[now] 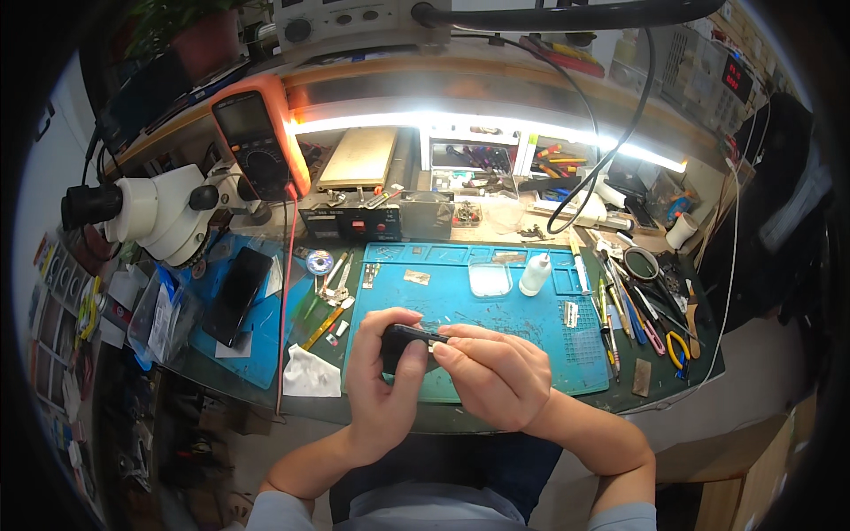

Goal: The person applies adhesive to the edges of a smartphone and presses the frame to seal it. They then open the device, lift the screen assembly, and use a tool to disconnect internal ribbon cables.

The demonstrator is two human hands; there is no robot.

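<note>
Above the near edge of the blue work mat [443, 305], my left hand [376, 394] is closed round a small black casing [392, 343] with a rounded outline. Its thumb presses on the near face, and the fingers wrap behind. My right hand [498, 376] comes in from the right with thumb and fingers pinched together at the casing's right end. A thin dark piece and a small pale bit show between its fingertips, too small to name. Beyond the hands, a white squeeze bottle [535, 276] stands beside a shallow clear tray [490, 280] on the mat.
A microscope [164, 212] and an orange multimeter [258, 137] stand at the left, with a red lead hanging down. Nearby lie a black phone [237, 296] and a white cloth [310, 372]. Pliers [678, 350], tweezers and other hand tools crowd the right. A black cable [611, 159] loops above.
</note>
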